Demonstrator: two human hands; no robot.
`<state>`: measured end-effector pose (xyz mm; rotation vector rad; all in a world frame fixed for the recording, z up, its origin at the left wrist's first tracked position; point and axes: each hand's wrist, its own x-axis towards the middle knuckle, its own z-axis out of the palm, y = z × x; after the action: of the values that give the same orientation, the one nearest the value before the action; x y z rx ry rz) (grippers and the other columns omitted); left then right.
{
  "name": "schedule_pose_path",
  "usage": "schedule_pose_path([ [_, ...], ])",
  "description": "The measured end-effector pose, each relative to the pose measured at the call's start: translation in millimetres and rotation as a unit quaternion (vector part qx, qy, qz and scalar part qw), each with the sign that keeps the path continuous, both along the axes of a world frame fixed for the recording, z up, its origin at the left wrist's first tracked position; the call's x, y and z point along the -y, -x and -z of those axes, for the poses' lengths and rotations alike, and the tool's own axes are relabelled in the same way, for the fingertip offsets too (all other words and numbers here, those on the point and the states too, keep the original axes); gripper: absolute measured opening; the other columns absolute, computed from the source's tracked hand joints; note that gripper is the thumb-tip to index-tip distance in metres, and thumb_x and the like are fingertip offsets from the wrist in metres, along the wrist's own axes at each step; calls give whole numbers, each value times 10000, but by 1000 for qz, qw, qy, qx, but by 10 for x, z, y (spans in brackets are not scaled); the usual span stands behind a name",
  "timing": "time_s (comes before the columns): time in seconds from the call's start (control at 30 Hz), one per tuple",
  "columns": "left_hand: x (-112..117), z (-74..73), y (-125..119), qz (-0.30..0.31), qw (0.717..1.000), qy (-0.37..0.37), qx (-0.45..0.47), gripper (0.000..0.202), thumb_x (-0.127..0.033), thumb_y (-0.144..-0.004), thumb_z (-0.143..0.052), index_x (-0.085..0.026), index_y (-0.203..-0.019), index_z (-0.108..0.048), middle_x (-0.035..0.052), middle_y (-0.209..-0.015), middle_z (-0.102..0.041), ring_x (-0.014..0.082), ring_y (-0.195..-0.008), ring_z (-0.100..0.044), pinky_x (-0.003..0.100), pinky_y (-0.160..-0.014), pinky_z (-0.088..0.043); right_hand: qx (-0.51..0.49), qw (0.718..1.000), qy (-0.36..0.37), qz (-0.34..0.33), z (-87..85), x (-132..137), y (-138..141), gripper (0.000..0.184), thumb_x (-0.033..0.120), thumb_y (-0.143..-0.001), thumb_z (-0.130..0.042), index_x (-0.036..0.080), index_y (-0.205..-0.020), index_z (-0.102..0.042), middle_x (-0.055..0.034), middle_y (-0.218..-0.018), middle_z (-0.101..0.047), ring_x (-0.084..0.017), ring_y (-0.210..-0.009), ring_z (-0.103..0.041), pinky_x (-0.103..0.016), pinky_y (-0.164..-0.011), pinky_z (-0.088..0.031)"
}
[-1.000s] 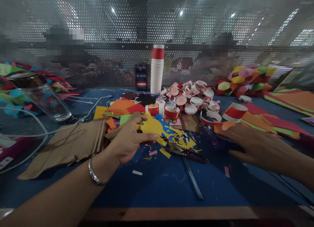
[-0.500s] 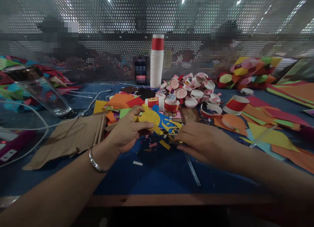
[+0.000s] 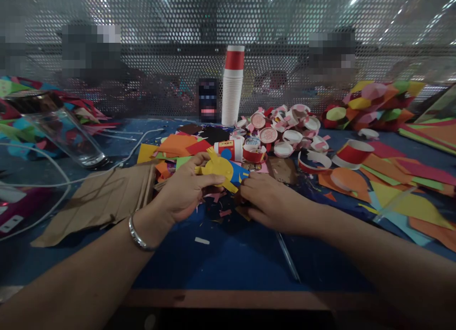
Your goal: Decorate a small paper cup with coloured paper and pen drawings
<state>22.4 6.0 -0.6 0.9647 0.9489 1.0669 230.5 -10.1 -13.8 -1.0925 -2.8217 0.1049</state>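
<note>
My left hand (image 3: 187, 185) pinches a yellow and blue paper cutout (image 3: 218, 169) between thumb and fingers. Its yellow part has pointed tabs round the edge, and the blue part carries small yellow pieces. At the blue end, my right hand (image 3: 265, 197) is closed with its fingertips on the paper; its fingers hide that end. Small paper scraps (image 3: 225, 212) lie on the blue table below the hands. Just behind the cutout, a red and white paper cup (image 3: 233, 150) lies on its side.
A tall stack of paper cups (image 3: 232, 94) stands at the back beside a heap of cut cup pieces (image 3: 270, 135). Cardboard (image 3: 96, 197) and a tilted glass bottle (image 3: 67, 130) are left. Coloured paper sheets (image 3: 406, 201) spread right. A clear straw-like tube (image 3: 288, 256) lies in front.
My right hand has moved left, closer to my left hand, and now covers the cutout's right end. The thin yellow strips there are no longer visible. My left hand keeps its hold.
</note>
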Motion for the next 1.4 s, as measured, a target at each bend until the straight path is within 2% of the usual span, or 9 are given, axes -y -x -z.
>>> schedule_pose_path([
  [0.23,-57,26,18,0,1000,-12,-9,465,-30,-671,-816,-195,-1034,-577,-20,-876,-747,127,-690,-694,244,-650,-572,-68,997,24,-14,57,-47,-18,85,149,-943,-601,163,-873,-647,-104,-912,-695,-259,-886,-583,-417,-888,-463],
  [0.37,-75,27,28,-8,1000,-6,-1,478,-11,-685,-811,-191,-1060,-575,0,-879,-750,135,-699,-715,248,-656,-597,-156,987,20,24,-9,-27,-98,89,195,-991,-573,176,-942,-645,-80,-931,-715,-225,-876,-629,-341,-798,-480],
  [0.53,-52,47,8,4,1000,-6,-4,453,-18,-690,-811,-195,-1033,-573,15,-890,-762,152,-733,-730,246,-636,-612,-348,926,96,113,-39,6,-203,105,268,-977,-635,186,-925,-676,-17,-817,-711,-157,-717,-632,-270,-647,-473],
  [0.77,5,50,-22,29,999,3,-43,536,-68,-664,-862,-192,-1127,-621,17,-965,-726,151,-796,-704,236,-615,-580,-453,877,105,123,-14,54,-205,140,270,-938,-726,197,-1053,-691,-41,-973,-764,-179,-870,-719,-301,-782,-586],
  [0.83,12,51,-26,32,998,2,-48,529,-76,-661,-870,-178,-1122,-632,24,-977,-723,155,-812,-702,238,-622,-578,-457,877,90,119,-20,84,-208,177,263,-947,-726,200,-1110,-697,-52,-1035,-778,-188,-923,-738,-317,-835,-599],
  [0.93,18,57,-30,29,999,-3,-46,469,-90,-672,-867,-162,-1082,-649,30,-969,-726,159,-827,-709,227,-624,-574,-440,892,30,102,-18,130,-211,87,212,-958,-713,211,-1044,-726,-35,-977,-786,-176,-876,-739,-305,-811,-600],
  [1.07,40,41,-49,29,999,6,-45,385,-95,-716,-848,-157,-1040,-649,30,-952,-738,147,-820,-716,206,-632,-579,-445,893,-59,18,20,154,-195,122,105,-956,-687,213,-993,-731,-48,-1000,-787,-184,-969,-745,-315,-886,-591],
  [1.23,96,7,-88,55,998,10,-38,344,-86,-749,-845,-172,-994,-620,-11,-879,-716,116,-766,-691,193,-631,-585,-448,888,-98,-30,62,156,-178,177,49,-932,-684,196,-1000,-756,-71,-1063,-742,-157,-1010,-724,-279,-910,-579],
  [1.4,121,31,-90,88,996,10,-14,406,-203,-679,-946,-163,-923,-623,-18,-862,-709,107,-747,-683,179,-610,-580,-429,895,-107,-58,89,164,-173,181,27,-921,-692,181,-998,-748,-70,-1075,-733,-133,-1013,-720,-236,-913,-568],
])
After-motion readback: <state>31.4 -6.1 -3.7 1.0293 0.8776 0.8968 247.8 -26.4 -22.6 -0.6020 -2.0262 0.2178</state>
